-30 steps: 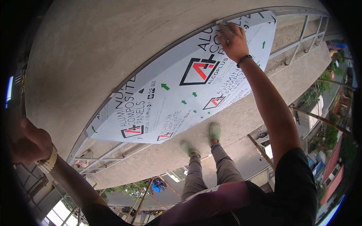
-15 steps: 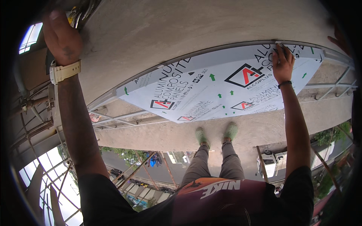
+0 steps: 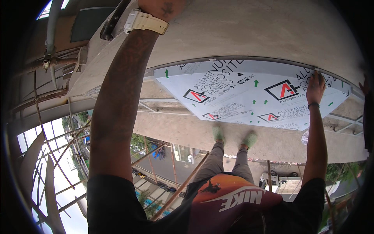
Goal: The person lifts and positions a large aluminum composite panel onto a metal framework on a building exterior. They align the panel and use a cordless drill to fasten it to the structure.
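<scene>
My right hand (image 3: 316,87) grips the upper edge of a long printed white panel (image 3: 241,95), its fingers bent at the curved metal frame (image 3: 272,61) that runs along the concrete surface. The panel lies in that frame, with open metal bars showing beyond both ends. My left arm reaches up the left side, and my left hand (image 3: 163,8), above a cream watch, is raised against the concrete near the top edge; its fingers are out of view.
I stand in green clogs (image 3: 249,139) on a concrete ledge (image 3: 171,130), with a street and vehicles far below. Rusty scaffold pipes (image 3: 58,92) and a dark bracket (image 3: 111,27) are at the left. Another person's dark hand (image 3: 364,87) shows at the far right rim.
My left arm has risen from low left to the top and swung rightward. My right hand stays on the panel's edge while the view has turned and the panel appears farther right.
</scene>
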`<state>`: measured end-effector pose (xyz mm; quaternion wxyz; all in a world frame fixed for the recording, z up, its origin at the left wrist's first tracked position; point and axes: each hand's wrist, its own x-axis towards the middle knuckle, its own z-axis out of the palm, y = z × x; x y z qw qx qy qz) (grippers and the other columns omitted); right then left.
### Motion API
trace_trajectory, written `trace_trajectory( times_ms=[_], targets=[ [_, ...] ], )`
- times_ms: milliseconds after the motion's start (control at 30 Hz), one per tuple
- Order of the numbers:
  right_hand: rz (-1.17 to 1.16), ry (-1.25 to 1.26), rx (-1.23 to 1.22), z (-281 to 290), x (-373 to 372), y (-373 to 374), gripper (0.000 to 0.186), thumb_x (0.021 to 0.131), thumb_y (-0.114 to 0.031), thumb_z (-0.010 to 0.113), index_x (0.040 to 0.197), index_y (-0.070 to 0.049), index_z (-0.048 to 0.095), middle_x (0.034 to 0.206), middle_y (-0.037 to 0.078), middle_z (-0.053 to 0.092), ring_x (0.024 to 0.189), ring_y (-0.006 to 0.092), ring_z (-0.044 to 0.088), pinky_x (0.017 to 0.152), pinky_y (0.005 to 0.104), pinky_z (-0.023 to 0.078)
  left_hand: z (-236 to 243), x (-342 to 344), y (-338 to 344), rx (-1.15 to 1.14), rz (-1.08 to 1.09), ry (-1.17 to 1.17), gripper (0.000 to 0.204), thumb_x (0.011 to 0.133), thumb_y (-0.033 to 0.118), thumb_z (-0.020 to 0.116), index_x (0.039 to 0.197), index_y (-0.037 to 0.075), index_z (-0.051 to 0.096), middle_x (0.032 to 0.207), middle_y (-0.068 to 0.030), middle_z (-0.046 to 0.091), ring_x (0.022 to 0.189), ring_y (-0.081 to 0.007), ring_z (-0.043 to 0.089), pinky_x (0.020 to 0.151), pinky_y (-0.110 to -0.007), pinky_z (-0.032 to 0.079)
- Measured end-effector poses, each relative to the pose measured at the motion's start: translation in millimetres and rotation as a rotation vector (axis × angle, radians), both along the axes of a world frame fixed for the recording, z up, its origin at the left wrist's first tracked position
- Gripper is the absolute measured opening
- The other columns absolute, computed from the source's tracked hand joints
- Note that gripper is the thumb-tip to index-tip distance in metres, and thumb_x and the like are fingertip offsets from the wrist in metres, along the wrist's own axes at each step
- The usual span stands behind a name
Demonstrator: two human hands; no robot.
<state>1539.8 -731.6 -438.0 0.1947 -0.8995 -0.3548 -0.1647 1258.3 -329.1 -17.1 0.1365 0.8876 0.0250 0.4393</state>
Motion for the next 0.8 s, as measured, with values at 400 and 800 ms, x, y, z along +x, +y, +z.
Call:
trace_trajectory(
  times_ms=[400,800],
  targets=[
    [-0.390,0.267,0.281,-6,-148,-66,0.051,0.094,-0.018,0.065,0.139,0.004,0.057,0.141,0.029,0.055,0.133,0.0444,0.050,0.112,0.0498,0.042,-15,15,2,-0.181,-0.063,-0.007,0.053,0.102,0.046,0.058,0.118,-0.005,0.056,0.074,-0.0072,0.052,0.069,-0.0185,0.051,0.062,-0.034,0.041],
    [0.414,1.233,-0.033,25,-531,-37,0.029,0.088,-0.010,0.068,0.116,-0.003,0.073,0.109,0.018,0.072,0.106,0.0355,0.068,0.094,0.0437,0.054,3,6,11,-0.092,-0.030,0.051,0.061,0.095,0.046,0.065,0.130,-0.003,0.054,0.115,-0.0253,0.064,0.109,-0.0406,0.061,0.094,-0.049,0.048]
  ],
)
